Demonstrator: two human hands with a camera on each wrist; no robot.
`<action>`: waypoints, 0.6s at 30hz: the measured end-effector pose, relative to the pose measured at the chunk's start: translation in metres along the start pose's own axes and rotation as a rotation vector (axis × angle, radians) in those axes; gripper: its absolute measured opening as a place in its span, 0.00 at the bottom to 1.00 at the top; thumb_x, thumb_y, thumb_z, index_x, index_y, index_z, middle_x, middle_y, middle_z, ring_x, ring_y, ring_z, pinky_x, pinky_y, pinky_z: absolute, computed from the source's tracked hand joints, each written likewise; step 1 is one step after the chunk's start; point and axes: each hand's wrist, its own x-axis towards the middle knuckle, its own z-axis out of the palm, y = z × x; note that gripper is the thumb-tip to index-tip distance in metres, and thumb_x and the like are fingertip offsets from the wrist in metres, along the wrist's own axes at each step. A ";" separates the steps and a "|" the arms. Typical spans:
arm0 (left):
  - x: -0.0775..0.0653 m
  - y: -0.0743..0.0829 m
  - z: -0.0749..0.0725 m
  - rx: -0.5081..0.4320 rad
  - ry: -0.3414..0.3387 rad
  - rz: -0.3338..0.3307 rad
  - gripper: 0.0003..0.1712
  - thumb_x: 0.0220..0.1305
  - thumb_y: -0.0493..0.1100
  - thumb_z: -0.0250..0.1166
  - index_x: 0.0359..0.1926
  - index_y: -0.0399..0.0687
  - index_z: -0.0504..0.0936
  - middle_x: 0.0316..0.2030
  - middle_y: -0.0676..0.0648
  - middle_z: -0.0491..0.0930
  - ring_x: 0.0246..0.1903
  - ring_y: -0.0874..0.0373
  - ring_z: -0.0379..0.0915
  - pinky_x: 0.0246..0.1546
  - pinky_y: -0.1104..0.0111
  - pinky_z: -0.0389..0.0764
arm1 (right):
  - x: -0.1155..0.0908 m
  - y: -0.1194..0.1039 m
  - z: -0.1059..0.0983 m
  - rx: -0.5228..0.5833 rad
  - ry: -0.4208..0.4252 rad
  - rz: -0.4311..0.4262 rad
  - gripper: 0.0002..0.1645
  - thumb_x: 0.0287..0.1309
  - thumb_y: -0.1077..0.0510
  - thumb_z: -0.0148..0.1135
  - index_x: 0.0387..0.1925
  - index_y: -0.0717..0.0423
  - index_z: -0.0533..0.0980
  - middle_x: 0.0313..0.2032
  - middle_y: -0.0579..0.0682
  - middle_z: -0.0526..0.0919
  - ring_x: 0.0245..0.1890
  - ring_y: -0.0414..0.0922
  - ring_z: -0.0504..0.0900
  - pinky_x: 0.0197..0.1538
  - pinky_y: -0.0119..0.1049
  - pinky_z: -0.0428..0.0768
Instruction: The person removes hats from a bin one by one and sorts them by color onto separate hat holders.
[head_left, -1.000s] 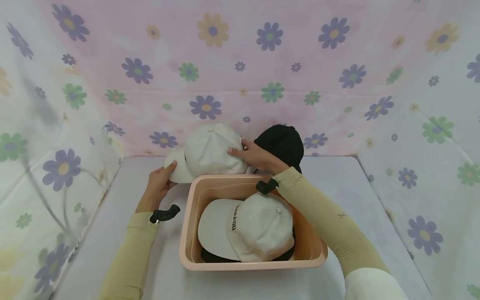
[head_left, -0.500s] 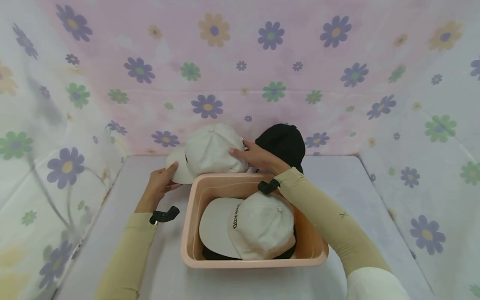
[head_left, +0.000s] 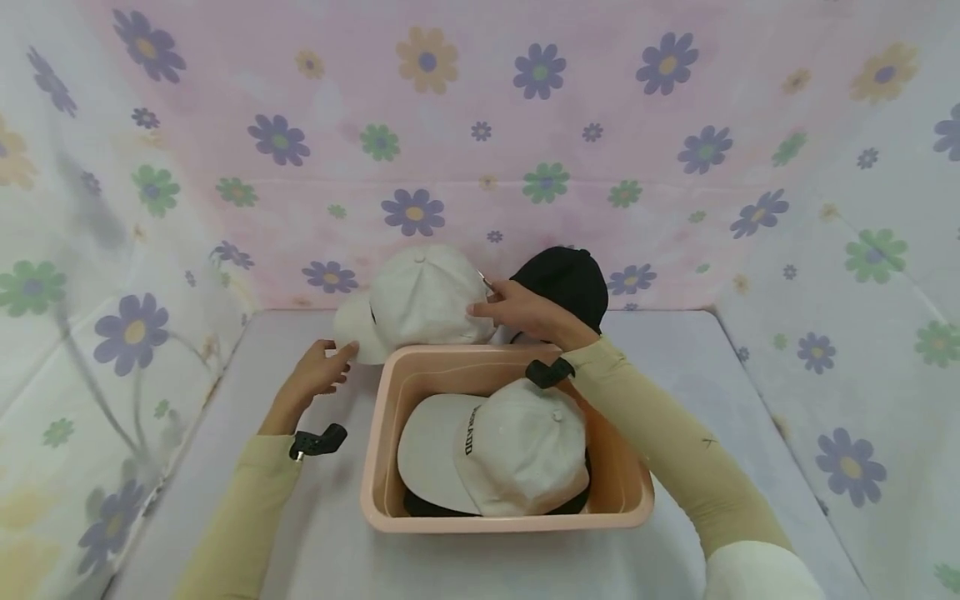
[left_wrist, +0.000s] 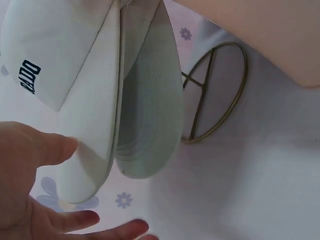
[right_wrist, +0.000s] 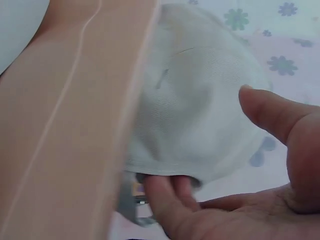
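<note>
A white cap (head_left: 427, 296) sits at the back, its brim (head_left: 352, 325) pointing left. In the left wrist view, dark lettering marks its front, and a second brim (left_wrist: 150, 120) lies right behind the first. My left hand (head_left: 322, 371) has its fingers spread, with the thumb tip overlapping the brim's lower edge. My right hand (head_left: 528, 312) is at the cap's rear. In the right wrist view, its fingertips (right_wrist: 165, 195) reach under the rear opening while the thumb stands apart, near the crown's side.
A peach bin (head_left: 372, 458) stands in front, holding a white lettered cap (head_left: 525, 454) over something black. Behind my right hand is a black cap (head_left: 566, 279). A brass wire stand with an oval base (left_wrist: 240, 95) stands beside the brims. Flower-printed cloth walls (head_left: 480, 167) surround the table.
My left hand has let go of the brim and drawn down and left, fingers spreading. My right hand has slid slightly right, away from the crown. The caps stay where they were.
</note>
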 end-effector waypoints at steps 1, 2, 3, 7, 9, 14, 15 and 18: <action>-0.002 0.001 -0.001 0.043 -0.010 0.005 0.46 0.78 0.59 0.47 0.73 0.20 0.49 0.60 0.21 0.71 0.55 0.33 0.76 0.51 0.49 0.81 | -0.005 -0.003 -0.001 -0.035 -0.012 -0.002 0.43 0.74 0.50 0.58 0.79 0.59 0.51 0.67 0.61 0.70 0.61 0.53 0.72 0.67 0.50 0.71; -0.004 0.002 -0.002 0.089 -0.020 0.011 0.47 0.78 0.59 0.46 0.73 0.20 0.47 0.62 0.20 0.68 0.59 0.29 0.71 0.55 0.45 0.78 | -0.010 -0.006 -0.002 -0.080 -0.021 0.000 0.45 0.74 0.48 0.58 0.79 0.59 0.48 0.69 0.61 0.68 0.63 0.53 0.71 0.68 0.50 0.70; -0.007 0.004 -0.003 0.133 -0.026 0.018 0.47 0.78 0.59 0.46 0.74 0.20 0.46 0.64 0.19 0.65 0.62 0.27 0.67 0.58 0.42 0.75 | -0.015 -0.009 -0.004 -0.122 -0.032 0.003 0.48 0.73 0.47 0.58 0.80 0.59 0.45 0.71 0.62 0.66 0.67 0.54 0.69 0.71 0.51 0.68; -0.015 0.010 -0.008 0.223 -0.026 0.050 0.49 0.78 0.60 0.45 0.76 0.22 0.41 0.70 0.17 0.55 0.69 0.23 0.56 0.64 0.36 0.67 | -0.036 -0.020 -0.008 -0.281 -0.062 -0.011 0.55 0.73 0.43 0.57 0.81 0.57 0.34 0.78 0.61 0.54 0.77 0.55 0.58 0.75 0.53 0.62; -0.019 0.014 -0.010 0.236 0.000 0.075 0.49 0.79 0.60 0.45 0.76 0.23 0.40 0.71 0.17 0.51 0.70 0.23 0.53 0.65 0.35 0.65 | -0.046 -0.025 -0.011 -0.346 -0.069 -0.039 0.55 0.74 0.42 0.56 0.81 0.56 0.33 0.80 0.59 0.47 0.78 0.54 0.54 0.76 0.52 0.60; -0.026 0.025 -0.015 0.199 0.105 0.176 0.46 0.80 0.60 0.42 0.77 0.27 0.43 0.71 0.19 0.53 0.69 0.22 0.54 0.65 0.34 0.63 | -0.076 -0.038 -0.014 -0.432 -0.061 -0.117 0.53 0.74 0.42 0.55 0.81 0.54 0.34 0.81 0.54 0.40 0.78 0.54 0.55 0.76 0.53 0.61; -0.028 0.028 -0.015 0.185 0.136 0.208 0.44 0.80 0.60 0.42 0.78 0.28 0.44 0.71 0.20 0.55 0.69 0.23 0.54 0.66 0.34 0.62 | -0.082 -0.039 -0.015 -0.447 -0.052 -0.128 0.54 0.74 0.42 0.55 0.81 0.54 0.34 0.81 0.54 0.40 0.78 0.54 0.56 0.76 0.53 0.61; -0.032 0.037 -0.015 0.126 0.251 0.336 0.38 0.81 0.55 0.45 0.77 0.32 0.52 0.71 0.23 0.60 0.70 0.25 0.55 0.66 0.34 0.61 | -0.097 -0.042 -0.017 -0.509 -0.009 -0.165 0.55 0.74 0.41 0.56 0.81 0.55 0.32 0.81 0.55 0.41 0.78 0.54 0.56 0.76 0.54 0.60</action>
